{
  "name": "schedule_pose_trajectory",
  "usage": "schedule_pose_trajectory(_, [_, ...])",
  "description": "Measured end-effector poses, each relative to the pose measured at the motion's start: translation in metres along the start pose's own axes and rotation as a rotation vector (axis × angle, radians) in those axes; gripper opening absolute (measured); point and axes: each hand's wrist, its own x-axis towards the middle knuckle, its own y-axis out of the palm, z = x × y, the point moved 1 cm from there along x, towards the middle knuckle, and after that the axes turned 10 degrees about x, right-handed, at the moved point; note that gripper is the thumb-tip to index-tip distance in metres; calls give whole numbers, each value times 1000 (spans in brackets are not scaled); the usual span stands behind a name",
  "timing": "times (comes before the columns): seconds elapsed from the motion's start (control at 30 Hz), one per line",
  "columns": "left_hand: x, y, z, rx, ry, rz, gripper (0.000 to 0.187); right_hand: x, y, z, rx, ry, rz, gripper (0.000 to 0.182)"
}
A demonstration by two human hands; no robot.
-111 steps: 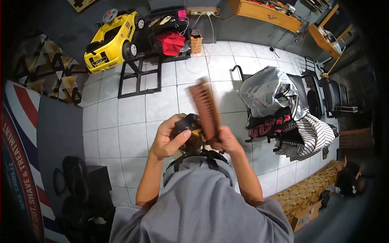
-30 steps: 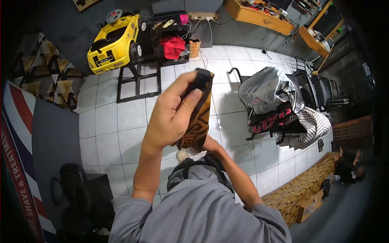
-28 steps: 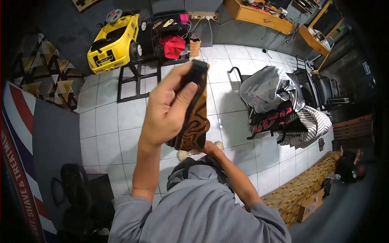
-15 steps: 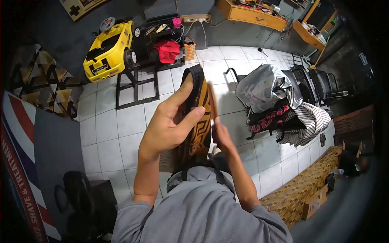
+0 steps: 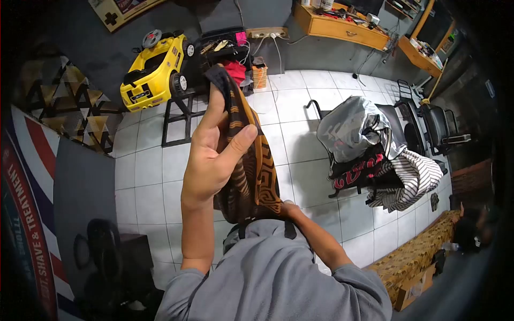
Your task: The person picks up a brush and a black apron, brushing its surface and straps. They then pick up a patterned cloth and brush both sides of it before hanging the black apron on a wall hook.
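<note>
A dark brown and orange patterned cloth (image 5: pixel 266 174) hangs lengthwise in front of my waist. Its upper end is folded over the raised fingers of my left hand (image 5: pixel 210 160), with the thumb lying across the near side. Low down by my waist, my right hand (image 5: pixel 290 210) grips the cloth's right edge; most of those fingers are hidden. Between the two hands the cloth is stretched at a slant, with some folds on its left side.
A yellow toy car (image 5: pixel 152 69) stands by the back wall beside a black metal frame (image 5: pixel 176 140). On the right, a chair bears a silver plastic bag (image 5: pixel 350 128) and striped cloth (image 5: pixel 409 179). A person (image 5: pixel 471 227) is beyond the woven mat (image 5: pixel 412 254).
My left hand has moved slightly left and up with the cloth's end. My right hand has slid down along the edge toward my waist, so the cloth now lies more spread and slanted.
</note>
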Motion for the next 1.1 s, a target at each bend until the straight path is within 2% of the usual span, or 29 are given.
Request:
schedule_pose_trajectory(0.07, [-2,3,5,-19,-3,-4,68,-48,-50,51,-255,500,32,48])
schedule_pose_trajectory(0.17, [-2,11,6,-51,-68,49,67,-53,-86,45,-138,431,-8,52])
schedule_pose_trajectory(0.23, [-3,19,15,-50,-110,51,61,-46,-118,59,82,367,-278,57])
schedule_pose_trajectory(0.3, [-2,27,25,-64,-181,19,58,-62,-173,139,544,145,-519,52])
schedule_pose_trajectory(0.37, [-3,36,33,-57,-248,30,54,-95,-220,246,1081,-90,-517,51])
schedule_pose_trajectory(0.43, [-6,39,51,-27,-302,55,55,-131,-246,323,1351,-165,-399,51])
schedule_pose_trajectory(0.47, [-6,47,53,-61,-303,55,55,-139,-252,339,1482,-202,-333,52])
schedule_pose_trajectory(0.5, [-2,55,54,-145,-283,80,55,-144,-248,339,1402,-192,-242,54])
schedule_pose_trajectory(0.53, [0,62,55,-200,-271,44,55,-141,-237,340,1292,-267,-242,49])
schedule_pose_trajectory(0.57, [3,65,55,-254,-256,8,55,-135,-225,336,1177,-342,-241,46])
schedule_pose_trajectory(0.63, [12,62,43,-269,-239,-30,57,-122,-208,313,900,-361,-291,43])
schedule_pose_trajectory(0.67, [12,52,52,-277,-188,17,57,-116,-197,296,609,-278,-348,41])
schedule_pose_trajectory(0.73, [16,51,39,-338,-127,-45,57,-97,-162,230,248,-86,-231,50])
schedule_pose_trajectory(0.8, [24,47,25,-352,-104,-158,56,-77,-121,136,-136,291,68,64])
schedule_pose_trajectory(0.83, [25,39,28,-404,-32,-117,57,-79,-103,91,-127,382,31,63])
schedule_pose_trajectory(0.87, [25,33,28,-392,-50,-127,57,-86,-92,57,-118,473,-7,62])
schedule_pose_trajectory(0.93, [25,32,26,-377,-68,-96,58,-101,-90,31,-125,692,-24,59])
schedule_pose_trajectory(1.03, [24,36,23,-301,-95,12,59,-99,-102,18,-75,677,-140,60])
schedule_pose_trajectory(1.1, [23,38,30,-176,-138,49,60,-74,-111,0,-92,402,-360,62])
